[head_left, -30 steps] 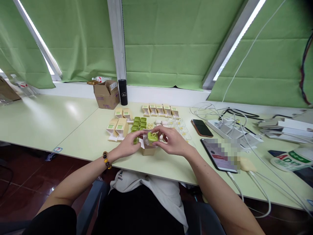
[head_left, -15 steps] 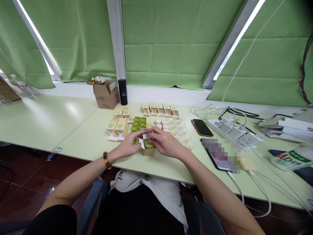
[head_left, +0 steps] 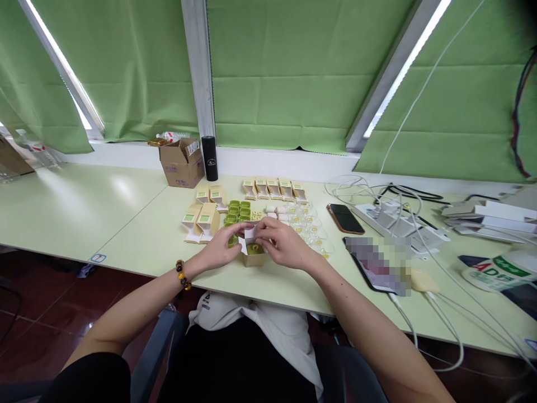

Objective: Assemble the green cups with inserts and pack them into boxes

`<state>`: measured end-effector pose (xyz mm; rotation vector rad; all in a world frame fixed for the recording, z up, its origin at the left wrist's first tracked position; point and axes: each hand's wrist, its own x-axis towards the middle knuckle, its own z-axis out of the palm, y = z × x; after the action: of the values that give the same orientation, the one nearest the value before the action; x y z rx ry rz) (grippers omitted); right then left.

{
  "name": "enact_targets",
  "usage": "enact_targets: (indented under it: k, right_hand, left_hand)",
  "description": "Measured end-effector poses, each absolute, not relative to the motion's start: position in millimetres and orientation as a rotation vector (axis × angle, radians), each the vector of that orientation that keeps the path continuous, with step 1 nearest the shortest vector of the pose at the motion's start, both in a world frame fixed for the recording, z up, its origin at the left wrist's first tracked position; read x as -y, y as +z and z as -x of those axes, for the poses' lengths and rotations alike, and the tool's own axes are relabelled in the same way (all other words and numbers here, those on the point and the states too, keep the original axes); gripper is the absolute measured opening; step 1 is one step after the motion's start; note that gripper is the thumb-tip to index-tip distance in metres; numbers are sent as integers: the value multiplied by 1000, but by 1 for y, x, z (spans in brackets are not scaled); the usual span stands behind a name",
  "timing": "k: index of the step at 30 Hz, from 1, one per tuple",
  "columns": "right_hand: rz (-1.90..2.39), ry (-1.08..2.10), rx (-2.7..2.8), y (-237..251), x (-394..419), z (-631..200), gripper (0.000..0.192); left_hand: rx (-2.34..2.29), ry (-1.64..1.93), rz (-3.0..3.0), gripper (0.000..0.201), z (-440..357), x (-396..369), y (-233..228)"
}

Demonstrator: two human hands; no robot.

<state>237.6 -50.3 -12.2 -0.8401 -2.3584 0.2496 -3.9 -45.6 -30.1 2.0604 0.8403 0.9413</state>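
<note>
A small kraft-paper box (head_left: 254,261) with white-lined flaps stands upright at the table's near side. Inside its opening sits a green cup (head_left: 251,248), low between the walls. My left hand (head_left: 221,246) grips the box's left side and back flap with thumb and fingers. Fingers curled, my right hand (head_left: 282,242) holds the box's right edge; its fingertips are partly hidden. Just beyond my hands are rows of green cups (head_left: 240,211), small yellowish pieces (head_left: 256,215), whitish-pink pieces (head_left: 282,210) and clear plastic domes (head_left: 312,229) with yellow spots.
Opened kraft boxes (head_left: 200,219) stand at left, with more boxes (head_left: 273,189) in a row behind. A carton (head_left: 182,163) and black bottle (head_left: 210,159) are by the wall. At right lie two phones (head_left: 345,218), a power strip (head_left: 390,224), loose cables and a white bottle (head_left: 499,272).
The green cup has gone down deeper into the small box. My right fingers have moved from the cup to the box's right edge. My left hand has stayed in place.
</note>
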Motion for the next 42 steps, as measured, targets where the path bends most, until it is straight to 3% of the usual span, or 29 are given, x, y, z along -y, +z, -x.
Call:
enact_targets:
  k: [9,12,19,29,37,42]
  right_hand:
    - [1057,537,2178,-8,41,-259,47]
    - [1073,649,2200,-11,40,-258,49]
    - [1121,672,2245,-13,43,-250,46]
    - [1041,512,2303,-14,45,-244,30]
    - [832,743,2383,-1,48,-256,24]
    - [790,697,2342,-1,47,-256,9]
  left_hand:
    - [-890,1004,-2080,22,-2,49,-31]
    - [-999,1034,-2134,22,-4,52,-33]
    - [-1102,1017,-2133,41,-10,56,-34]
    - [-1118,951,-2298,17,-18,57,-33]
    - [-1124,923,-2359,21,-15,58,-33]
    - [-1037,1007,-2323,16,-10,61,-35]
